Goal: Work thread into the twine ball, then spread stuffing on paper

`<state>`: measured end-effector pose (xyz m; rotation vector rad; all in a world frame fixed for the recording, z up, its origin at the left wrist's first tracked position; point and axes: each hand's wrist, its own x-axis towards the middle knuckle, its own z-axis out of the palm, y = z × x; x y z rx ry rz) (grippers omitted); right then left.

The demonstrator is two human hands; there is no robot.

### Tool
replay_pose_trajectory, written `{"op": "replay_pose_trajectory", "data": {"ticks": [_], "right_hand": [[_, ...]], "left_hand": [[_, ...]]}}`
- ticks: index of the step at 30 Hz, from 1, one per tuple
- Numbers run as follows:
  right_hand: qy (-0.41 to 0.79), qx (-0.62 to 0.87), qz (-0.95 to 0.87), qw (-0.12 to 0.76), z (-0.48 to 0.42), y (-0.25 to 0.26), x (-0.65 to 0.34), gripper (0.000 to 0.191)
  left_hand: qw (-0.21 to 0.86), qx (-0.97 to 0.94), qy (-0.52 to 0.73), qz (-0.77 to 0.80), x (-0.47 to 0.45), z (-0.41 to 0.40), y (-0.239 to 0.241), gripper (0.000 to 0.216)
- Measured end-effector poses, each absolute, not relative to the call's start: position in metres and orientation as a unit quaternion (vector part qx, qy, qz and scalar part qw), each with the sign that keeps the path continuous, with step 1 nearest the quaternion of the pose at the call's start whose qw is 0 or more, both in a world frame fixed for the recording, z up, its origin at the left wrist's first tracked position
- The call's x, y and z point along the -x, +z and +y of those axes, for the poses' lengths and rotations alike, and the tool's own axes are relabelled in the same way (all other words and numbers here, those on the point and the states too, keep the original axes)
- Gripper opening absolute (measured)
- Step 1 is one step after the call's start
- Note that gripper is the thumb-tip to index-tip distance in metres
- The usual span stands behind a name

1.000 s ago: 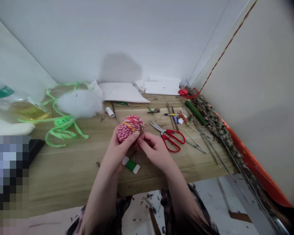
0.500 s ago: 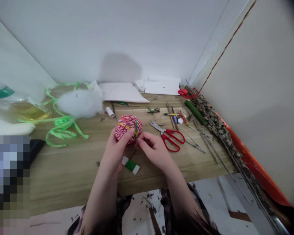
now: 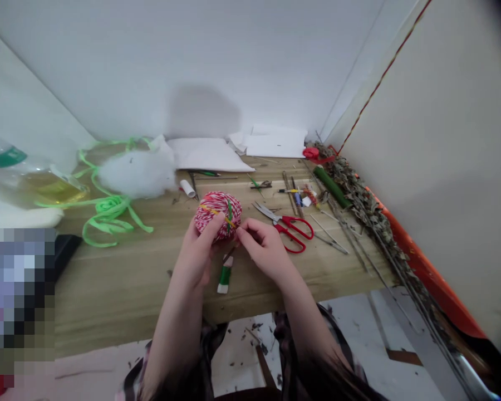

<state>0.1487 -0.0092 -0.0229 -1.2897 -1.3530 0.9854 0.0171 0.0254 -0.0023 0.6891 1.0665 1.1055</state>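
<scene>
My left hand (image 3: 198, 253) is wrapped round a red and white ball of string (image 3: 217, 214) crossed by yellow and green strands, held just above the wooden table (image 3: 121, 284). At the ball's lower right side, the fingers of my right hand (image 3: 262, 250) are pinched together on a thin strand that is too small to name. A green and white roll (image 3: 224, 275) hangs or lies just below the two hands, on a short stick.
Red-handled scissors (image 3: 290, 228) lie right of my hands. Sticks, pens and a green rod (image 3: 332, 186) are further right, dry twigs (image 3: 371, 217) along the wall. Green cord (image 3: 106, 214), white stuffing (image 3: 133, 174) and a bottle (image 3: 29, 181) sit left. White paper (image 3: 209, 153) is at the back.
The ball has turned in my left hand, bringing the green strand to the front. The green and white roll has swung from lying flat to nearly upright.
</scene>
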Motion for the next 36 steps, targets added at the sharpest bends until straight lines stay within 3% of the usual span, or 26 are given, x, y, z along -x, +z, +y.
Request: {"op": "replay_pose_trajectory", "data": {"ticks": [11, 24, 36], "right_hand": [[0.394, 0.540, -0.558, 0.491, -0.0078, -0.0221, -0.1483, 0.020], [0.327, 0.509, -0.552, 0.574, -0.0092, -0.0165, -0.1489, 0.022], [0.291, 0.528, -0.543, 0.585, -0.0107, -0.0146, -0.1505, 0.022]], "left_hand": [[0.674, -0.288, 0.507, 0.454, -0.0171, 0.0254, -0.0009, 0.045], [0.673, -0.320, 0.535, 0.399, -0.0179, 0.0226, -0.0011, 0.055], [0.674, -0.326, 0.511, 0.422, -0.0172, 0.0230, -0.0012, 0.056]]}}
